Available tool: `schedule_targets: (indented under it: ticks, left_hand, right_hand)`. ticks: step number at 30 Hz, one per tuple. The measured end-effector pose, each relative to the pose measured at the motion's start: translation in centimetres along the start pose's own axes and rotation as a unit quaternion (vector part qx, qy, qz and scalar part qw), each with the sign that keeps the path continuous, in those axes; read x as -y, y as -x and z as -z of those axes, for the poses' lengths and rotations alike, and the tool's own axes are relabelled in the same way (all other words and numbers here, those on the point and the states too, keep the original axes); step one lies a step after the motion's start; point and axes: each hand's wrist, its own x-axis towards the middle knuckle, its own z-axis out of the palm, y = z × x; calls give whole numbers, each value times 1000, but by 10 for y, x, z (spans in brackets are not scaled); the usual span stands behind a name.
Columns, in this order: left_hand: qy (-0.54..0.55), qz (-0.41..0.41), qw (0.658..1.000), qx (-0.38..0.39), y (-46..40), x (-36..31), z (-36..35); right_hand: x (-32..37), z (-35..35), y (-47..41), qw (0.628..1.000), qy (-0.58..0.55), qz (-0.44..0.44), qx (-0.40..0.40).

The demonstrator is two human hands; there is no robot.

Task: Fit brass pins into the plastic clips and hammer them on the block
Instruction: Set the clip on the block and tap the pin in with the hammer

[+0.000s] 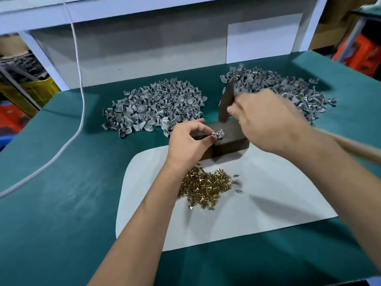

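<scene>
a dark block (224, 139) is seen on the green table (61, 193), its near end lying on a white sheet (257, 193). a grey plastic clip (219, 134) is held on top of the block by the left hand (188, 141), whose fingers (208, 139) are curled and pinch the clip at its left side. a hammer (226, 102) is gripped by the right hand (268, 122), its fingers wrapped round the wooden handle, which runs out past the wrist to the right edge; the dark head is raised above the far side of the block, tilted, and blurred together with the hand. a heap of brass pins (206, 187) is spread on the white sheet, just nearer than the block and partly hidden by the left forearm. a few grey pieces are scattered at the right of that heap. two piles of grey clips are set on the table beyond the block: a left pile (152, 108) and a right pile (288, 91), the latter partly covered by the right hand. a white cable (82, 100) is draped down from above and across the table's left side. a white panel (263, 40) stands against the back wall.
</scene>
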Motion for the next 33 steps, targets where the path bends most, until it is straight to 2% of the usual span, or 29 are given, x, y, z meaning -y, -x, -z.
schedule_targets:
  ticks: [1,2,4,6,7,10,11,13,15,18,23,28,33]
  left_hand:
    - [-3,1,1000,0,-1,1,0]
    - [-2,2,1000,-1,-1,2,0]
    - [7,2,1000,-1,-1,1,0]
    - [5,1,1000,-3,1,-1,0]
    - [2,3,1000,-7,2,-1,0]
    - [0,10,1000,-12,1,-1,1]
    - [1,11,1000,-11,0,-1,1]
    - [4,7,1000,-6,1,-2,1]
    - [0,-1,1000,-2,3,-3,1]
    - [-4,-1,1000,5,2,-4,2]
    - [3,11,1000,21,2,-4,5]
    - [16,47,998,45,6,-10,11]
    - [47,76,994,59,8,-15,11]
  right_hand:
    - [2,-2,2,999,-31,-6,-34]
    - [5,-6,3,999,-46,-9,-28]
    - [9,-17,7,998,-26,-11,60]
    - [4,-14,5,996,3,-9,88]
    - [0,-10,2,997,13,-7,73]
    - [-2,-7,3,998,-25,-8,-55]
    - [2,-8,3,998,-36,-7,-53]
    - [9,-18,6,999,-6,15,33]
    - [9,-18,3,997,3,21,80]
    - [-7,-10,0,996,-17,37,80]
    - [-50,8,7,982,-135,35,126]
    - [-80,7,16,973,-69,10,218]
    - [-79,-10,25,967,-62,19,244]
